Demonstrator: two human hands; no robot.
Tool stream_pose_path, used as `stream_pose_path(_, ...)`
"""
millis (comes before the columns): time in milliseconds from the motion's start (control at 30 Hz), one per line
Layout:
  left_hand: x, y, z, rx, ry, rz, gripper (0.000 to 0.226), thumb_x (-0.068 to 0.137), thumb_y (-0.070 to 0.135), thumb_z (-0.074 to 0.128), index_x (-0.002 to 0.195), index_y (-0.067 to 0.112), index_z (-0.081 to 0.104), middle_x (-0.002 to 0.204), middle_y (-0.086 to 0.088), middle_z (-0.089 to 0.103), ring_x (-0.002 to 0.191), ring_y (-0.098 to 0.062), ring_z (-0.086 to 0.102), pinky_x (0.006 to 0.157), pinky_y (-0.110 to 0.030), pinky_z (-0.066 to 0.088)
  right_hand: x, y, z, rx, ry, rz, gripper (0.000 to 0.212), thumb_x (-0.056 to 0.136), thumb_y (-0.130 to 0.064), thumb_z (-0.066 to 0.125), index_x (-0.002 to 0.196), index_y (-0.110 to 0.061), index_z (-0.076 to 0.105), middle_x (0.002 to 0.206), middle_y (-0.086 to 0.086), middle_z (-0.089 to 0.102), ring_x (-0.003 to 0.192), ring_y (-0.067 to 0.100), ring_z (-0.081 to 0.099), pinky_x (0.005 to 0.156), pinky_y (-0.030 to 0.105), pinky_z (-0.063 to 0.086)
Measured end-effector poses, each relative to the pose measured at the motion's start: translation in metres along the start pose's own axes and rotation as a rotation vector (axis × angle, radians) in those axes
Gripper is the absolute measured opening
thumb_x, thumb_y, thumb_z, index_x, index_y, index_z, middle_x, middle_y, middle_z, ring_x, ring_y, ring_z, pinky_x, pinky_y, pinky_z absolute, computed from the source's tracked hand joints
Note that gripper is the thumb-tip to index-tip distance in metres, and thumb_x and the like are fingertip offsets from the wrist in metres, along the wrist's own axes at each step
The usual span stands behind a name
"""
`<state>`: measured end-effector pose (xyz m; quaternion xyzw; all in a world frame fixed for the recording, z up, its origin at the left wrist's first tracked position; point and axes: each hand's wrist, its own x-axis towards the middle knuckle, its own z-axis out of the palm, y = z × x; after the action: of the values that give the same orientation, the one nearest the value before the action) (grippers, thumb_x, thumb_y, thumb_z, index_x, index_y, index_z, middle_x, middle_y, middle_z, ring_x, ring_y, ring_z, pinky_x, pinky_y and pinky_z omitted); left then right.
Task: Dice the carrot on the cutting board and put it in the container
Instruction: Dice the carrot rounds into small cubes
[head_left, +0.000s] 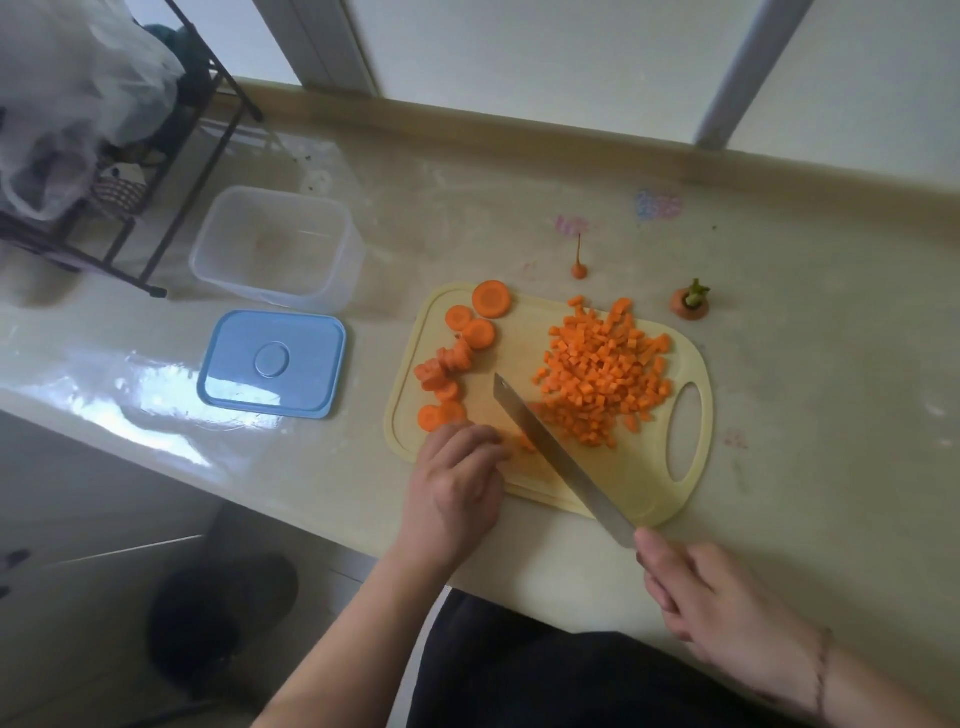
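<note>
Right hand gripping my knife, left hand curled on carrot pieces, diced carrot heaped on cutting board, container empty

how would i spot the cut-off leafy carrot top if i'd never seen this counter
Find the yellow cutting board on the pale counter. Just beyond its far right corner, off the board, sits the carrot top. It is a short orange stub with green stalk ends, unlike the thin-tailed carrot tip further left.
</note>
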<state>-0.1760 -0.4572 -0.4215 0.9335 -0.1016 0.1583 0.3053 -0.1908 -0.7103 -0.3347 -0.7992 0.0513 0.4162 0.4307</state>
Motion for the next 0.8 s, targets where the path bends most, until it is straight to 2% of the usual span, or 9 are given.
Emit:
stream_pose_path(100, 0.0, -0.011, -0.007, 0.081, 0.119, -0.091, 0.02, 0.071, -0.01, 0.066, 0.077, 0.008, 0.074, 0.091, -0.004, 0.071, 0.094, -0.026, 0.06, 0.082, -0.037, 0.046, 0.001, -0.003, 0.004, -0.01, -0.036, 0.029, 0.064, 0.075, -0.076, 0.028, 0.054, -0.018, 0.043, 0.042, -0.004, 0.041, 0.041, 0.007, 0.037, 0.047, 0.018, 0.032)
stream_pose_path(267, 0.007, -0.018, -0.012, 0.101, 0.152, -0.106, 0.016, 0.078, 0.001, 0.06, 0.075, 0.01, 0.073, 0.091, -0.001, 0.071, 0.094, -0.026, 0.059, 0.08, -0.041, 0.043, 0.007, 0.002, 0.0, 0.043, -0.058, 0.095, 0.066, 0.075, -0.08, 0.033, 0.056, -0.019, 0.044, 0.045, -0.005, 0.038, 0.042, 0.013, 0.034, 0.044, 0.023, 0.031)
stream_pose_path(367, 0.024, -0.014, -0.014, 0.087, 0.197, -0.139, 0.017, 0.074, -0.004, 0.065, 0.079, 0.009, 0.075, 0.094, -0.002, 0.071, 0.096, -0.027, 0.058, 0.081, -0.04, 0.043, 0.008, 0.002, -0.01, 0.172, -0.052, 0.194, 0.065, 0.076, -0.082, 0.037, 0.06, -0.019, 0.043, 0.051, 0.003, 0.031, 0.042, 0.016, 0.024, 0.041, 0.021, 0.02)
stream_pose_path(467, 0.063, -0.009, -0.016, 0.073, 0.217, -0.171, 0.02, 0.076, -0.002, 0.069, 0.09, 0.009, 0.076, 0.1, -0.003, 0.071, 0.097, -0.028, 0.059, 0.086, -0.04, 0.045, 0.011, 0.002, -0.015, 0.227, -0.079, 0.202, 0.061, 0.077, -0.075, 0.038, 0.065, -0.016, 0.041, 0.052, 0.005, 0.031, 0.04, 0.015, 0.023, 0.041, 0.019, 0.02)
stream_pose_path(533, 0.097, -0.008, -0.016, 0.092, 0.154, -0.245, 0.024, 0.081, 0.007, 0.069, 0.104, 0.011, 0.074, 0.11, -0.004, 0.069, 0.104, -0.028, 0.059, 0.091, -0.041, 0.046, 0.01, -0.001, -0.014, 0.262, -0.083, 0.183, 0.065, 0.076, -0.079, 0.037, 0.065, -0.015, 0.042, 0.052, 0.005, 0.031, 0.039, 0.014, 0.024, 0.04, 0.018, 0.022)
stream_pose_path(600, 0.131, -0.009, -0.013, 0.147, -0.04, -0.348, 0.038, 0.087, 0.019, 0.068, 0.124, 0.014, 0.066, 0.129, -0.005, 0.062, 0.119, -0.03, 0.054, 0.102, -0.042, 0.041, 0.008, -0.005, -0.015, 0.295, -0.09, 0.178, 0.07, 0.075, -0.083, 0.034, 0.063, -0.015, 0.043, 0.051, 0.006, 0.032, 0.038, 0.014, 0.025, 0.04, 0.018, 0.023)
stream_pose_path(667, 0.156, -0.013, -0.006, 0.237, -0.237, -0.403, 0.053, 0.091, 0.03, 0.064, 0.141, 0.018, 0.053, 0.144, -0.004, 0.052, 0.133, -0.03, 0.045, 0.11, -0.042, 0.033, 0.005, -0.01, -0.015, 0.321, -0.095, 0.183, 0.066, 0.073, -0.078, 0.036, 0.062, -0.014, 0.042, 0.051, 0.008, 0.032, 0.037, 0.013, 0.025, 0.04, 0.018, 0.021)
stream_pose_path(733, 0.167, -0.019, 0.004, 0.333, -0.34, -0.387, 0.054, 0.093, 0.035, 0.06, 0.144, 0.021, 0.049, 0.144, -0.002, 0.052, 0.134, -0.028, 0.044, 0.111, -0.041, 0.029, 0.002, -0.013, -0.016, 0.364, -0.075, 0.201, 0.061, 0.071, -0.072, 0.04, 0.062, -0.012, 0.041, 0.051, 0.009, 0.03, 0.036, 0.012, 0.023, 0.04, 0.016, 0.02)
stream_pose_path(800, 0.17, -0.024, 0.01, 0.381, -0.361, -0.331, 0.043, 0.096, 0.033, 0.056, 0.138, 0.022, 0.055, 0.136, -0.001, 0.058, 0.127, -0.027, 0.049, 0.107, -0.041, 0.03, -0.001, -0.016, -0.016, 0.399, -0.052, 0.22, 0.06, 0.071, -0.069, 0.04, 0.063, -0.01, 0.041, 0.05, 0.009, 0.029, 0.034, 0.012, 0.022, 0.039, 0.014, 0.018)
